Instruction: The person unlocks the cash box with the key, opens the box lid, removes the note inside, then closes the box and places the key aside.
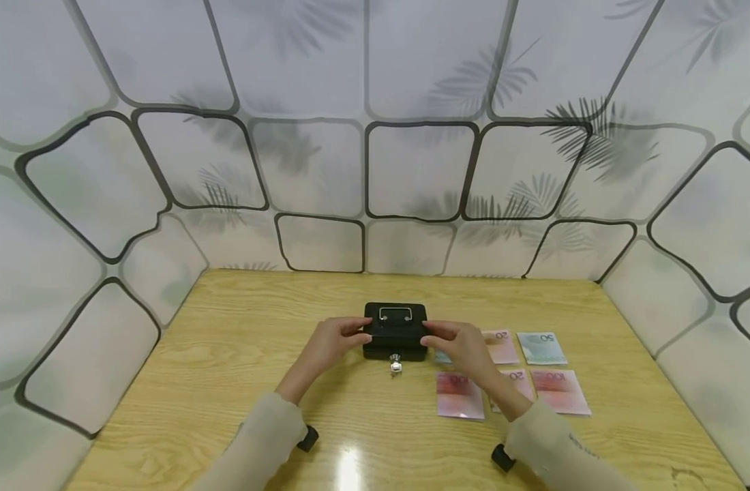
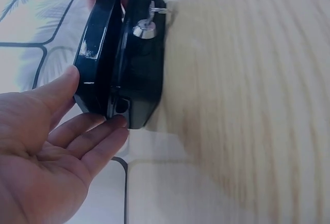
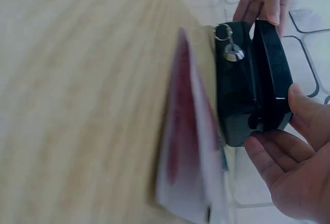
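A small black cash box with a metal carry handle on top stands on the wooden table. Its lid is raised a little, leaving a narrow gap along the front. My left hand holds the lid at its left end, thumb at the front edge and fingers by the side. At the opposite end my right hand grips the lid the same way. In the front lock sits a key on a ring. The inside of the box is hidden.
Several banknotes lie in two rows right of the box, among them a green 50 note, a 100 note and another 100 note. My right forearm passes over some. A patterned fabric wall encloses the wooden table behind and at both sides.
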`<state>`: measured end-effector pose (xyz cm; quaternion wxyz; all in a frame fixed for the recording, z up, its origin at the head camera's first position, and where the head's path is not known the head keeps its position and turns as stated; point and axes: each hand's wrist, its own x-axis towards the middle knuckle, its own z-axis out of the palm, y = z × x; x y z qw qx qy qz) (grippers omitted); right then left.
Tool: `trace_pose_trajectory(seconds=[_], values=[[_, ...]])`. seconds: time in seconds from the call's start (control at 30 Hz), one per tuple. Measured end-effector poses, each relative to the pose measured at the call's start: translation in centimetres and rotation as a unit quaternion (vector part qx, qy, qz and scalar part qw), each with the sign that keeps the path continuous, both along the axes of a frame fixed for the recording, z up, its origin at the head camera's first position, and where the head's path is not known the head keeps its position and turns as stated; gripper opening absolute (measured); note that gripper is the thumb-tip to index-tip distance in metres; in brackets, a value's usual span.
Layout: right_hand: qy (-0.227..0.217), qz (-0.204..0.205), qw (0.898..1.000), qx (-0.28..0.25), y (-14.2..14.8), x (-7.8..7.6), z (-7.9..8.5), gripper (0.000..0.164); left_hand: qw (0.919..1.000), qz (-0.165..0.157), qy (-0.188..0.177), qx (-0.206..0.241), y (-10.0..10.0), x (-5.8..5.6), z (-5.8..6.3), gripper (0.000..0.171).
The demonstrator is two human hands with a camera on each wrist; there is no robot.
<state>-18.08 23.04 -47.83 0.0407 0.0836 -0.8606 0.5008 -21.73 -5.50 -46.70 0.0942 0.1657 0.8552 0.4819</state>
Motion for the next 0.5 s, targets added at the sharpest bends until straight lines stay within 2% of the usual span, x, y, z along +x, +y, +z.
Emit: trace_pose_trajectory(seconds=[0.23,0.5], values=[[0.011,0.001,1.0,-0.025,-0.2,0.24,-0.64,0.041,0.9999,0.011,0.004,0.001,0.23,0.18,-0.33,0.039],[0.008,-0.006,1.0,-0.006,-0.23,0.21,-0.58,0.041,0.9999,0.014,0.005,-0.003,0.3,0.3,-0.46,0.038]])
